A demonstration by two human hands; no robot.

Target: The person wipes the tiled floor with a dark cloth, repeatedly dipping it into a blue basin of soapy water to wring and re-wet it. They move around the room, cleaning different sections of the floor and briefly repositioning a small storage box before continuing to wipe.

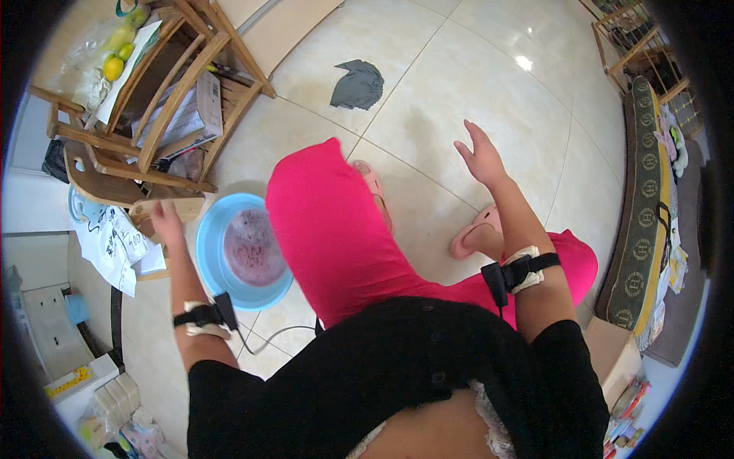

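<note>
Head view: knee [306, 199] overlaps blue basin [208, 256], cloth [358, 86] beyond.

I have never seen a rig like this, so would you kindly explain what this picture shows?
There is no robot: this is a person, seen from a fisheye camera on their own head, so straight edges bend. Black straps circle both forearms. The bare left hand and bare right hand are raised, with nothing visible in either. Nearest the left hand is a round light-blue basin of foamy, purplish liquid. A crumpled dark-grey cloth lies on the pale tiled floor.
</note>
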